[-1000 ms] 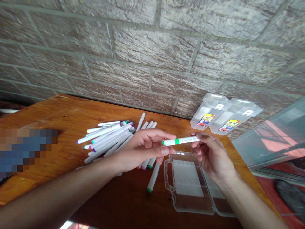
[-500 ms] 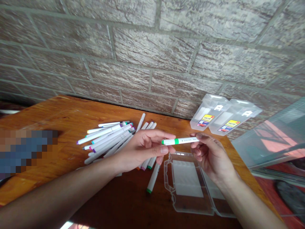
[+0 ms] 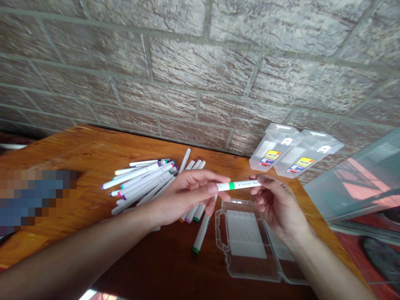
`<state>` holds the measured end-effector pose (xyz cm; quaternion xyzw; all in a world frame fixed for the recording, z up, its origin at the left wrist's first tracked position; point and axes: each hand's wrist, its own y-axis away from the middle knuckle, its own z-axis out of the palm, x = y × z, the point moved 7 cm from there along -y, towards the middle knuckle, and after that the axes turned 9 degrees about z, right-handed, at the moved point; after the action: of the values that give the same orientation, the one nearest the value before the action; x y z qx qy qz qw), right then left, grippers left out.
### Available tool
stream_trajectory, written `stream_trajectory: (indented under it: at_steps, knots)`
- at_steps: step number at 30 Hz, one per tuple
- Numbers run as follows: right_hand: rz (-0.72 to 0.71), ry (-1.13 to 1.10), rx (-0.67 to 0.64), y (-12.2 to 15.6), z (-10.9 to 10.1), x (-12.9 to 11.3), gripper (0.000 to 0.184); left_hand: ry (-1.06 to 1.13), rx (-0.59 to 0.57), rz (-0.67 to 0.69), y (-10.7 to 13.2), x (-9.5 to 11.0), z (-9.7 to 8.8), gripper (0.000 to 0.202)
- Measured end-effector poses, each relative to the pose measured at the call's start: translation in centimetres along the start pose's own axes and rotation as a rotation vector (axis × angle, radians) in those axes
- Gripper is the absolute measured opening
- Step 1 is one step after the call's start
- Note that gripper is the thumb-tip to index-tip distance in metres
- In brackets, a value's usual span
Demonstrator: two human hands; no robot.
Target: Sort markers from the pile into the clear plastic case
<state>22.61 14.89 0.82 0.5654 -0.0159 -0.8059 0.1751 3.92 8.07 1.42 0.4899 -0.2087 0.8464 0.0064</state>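
Note:
A white marker with a green band (image 3: 239,185) is held level between both hands, above the wooden table (image 3: 93,154). My left hand (image 3: 187,196) pinches its left cap end between thumb and fingers. My right hand (image 3: 275,204) grips the right end with its fingertips. Just below lies an open clear plastic case (image 3: 246,241), flat on the table. A heap of several white markers with coloured caps (image 3: 146,179) lies to the left, partly hidden behind my left hand.
Two closed clear marker cases with yellow labels (image 3: 293,152) lean against the brick wall at the back right. One loose green-tipped marker (image 3: 200,235) lies beside the open case. A glass pane sits off the table's right edge. A blurred patch covers the far left.
My left thumb and fingers have closed over the marker's green cap end, which showed free before. The marker and right hand have stayed almost still.

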Motion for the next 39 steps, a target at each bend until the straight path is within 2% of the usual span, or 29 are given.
stream_trajectory:
  at_steps: [14, 24, 28, 33, 39]
  knots:
    - [-0.015, -0.004, -0.021, 0.20, 0.17, -0.01, 0.028, 0.080, 0.068, -0.063, -0.07, -0.04, 0.23, 0.027]
    - [-0.007, -0.002, -0.020, -0.07, -0.07, 0.24, 0.031, 0.075, 0.055, -0.085, 0.06, -0.02, 0.17, 0.021]
    - [0.003, -0.001, -0.015, -0.08, -0.09, 0.30, 0.029, 0.023, 0.024, -0.049, 0.10, 0.10, 0.13, 0.020]
    - [0.008, -0.013, -0.012, -0.01, -0.21, 0.30, 0.030, -0.043, -0.037, -0.021, 0.15, 0.22, 0.19, 0.025]
    - [0.009, -0.025, -0.013, -0.02, -0.09, 0.22, 0.031, -0.018, -0.036, -0.041, 0.09, 0.28, 0.25, 0.028]
